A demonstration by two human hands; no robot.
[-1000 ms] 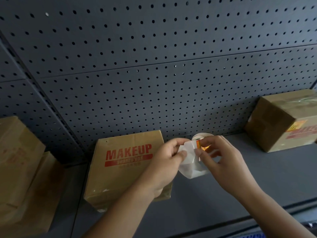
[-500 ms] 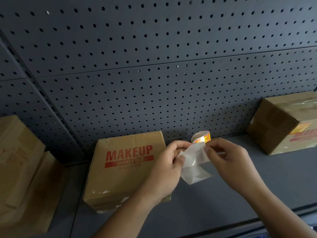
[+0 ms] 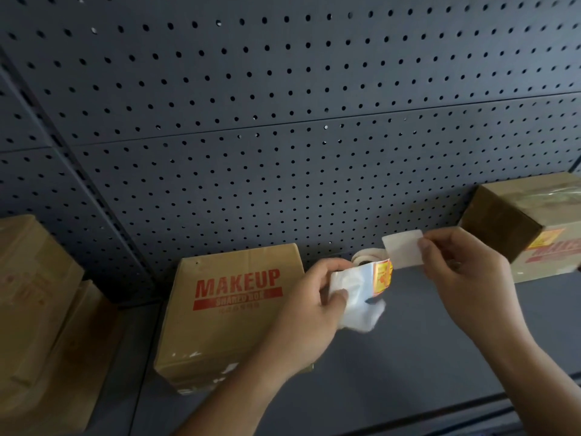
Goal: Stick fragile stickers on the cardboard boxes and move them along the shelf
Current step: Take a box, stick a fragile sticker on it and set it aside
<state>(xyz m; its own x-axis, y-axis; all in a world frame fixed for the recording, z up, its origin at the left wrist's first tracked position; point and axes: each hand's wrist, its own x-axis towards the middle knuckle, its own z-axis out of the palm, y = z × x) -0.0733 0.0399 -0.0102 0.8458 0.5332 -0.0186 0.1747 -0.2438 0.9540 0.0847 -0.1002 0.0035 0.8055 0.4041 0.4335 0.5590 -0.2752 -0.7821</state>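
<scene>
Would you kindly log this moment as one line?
left hand: grips sticker roll | right hand: pinches loose sticker | MAKEUP box: on shelf

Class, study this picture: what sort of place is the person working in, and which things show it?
Probably a stockroom or shop storage aisle: a dark perforated back panel, a metal shelf, the MAKEUP box and other cardboard boxes.

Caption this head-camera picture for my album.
Right hand pinches a peeled sticker; left hand holds the roll near a cardboard box.
</scene>
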